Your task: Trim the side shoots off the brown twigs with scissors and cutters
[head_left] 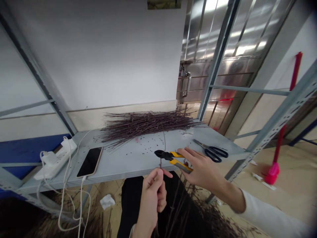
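My left hand (155,188) pinches a thin dark twig (160,162) upright, just in front of the shelf's near edge. In my right hand (198,163) is a pair of cutting pliers (170,156) with yellow and black handles. Their dark jaws sit across the twig, a little above my left fingertips; whether they press on it I cannot tell. Beyond my hands, a large heap of thin dark twigs (148,124) lies along the back of the shelf. Scissors (211,151) with black handles rest to the right of my right hand.
On the grey metal shelf (133,162) are small dark clippings. A phone (90,162) and a white power strip (58,158) with trailing cables are at left. More twigs (218,218) lie below on the right. Metal uprights (219,59) frame the shelf.
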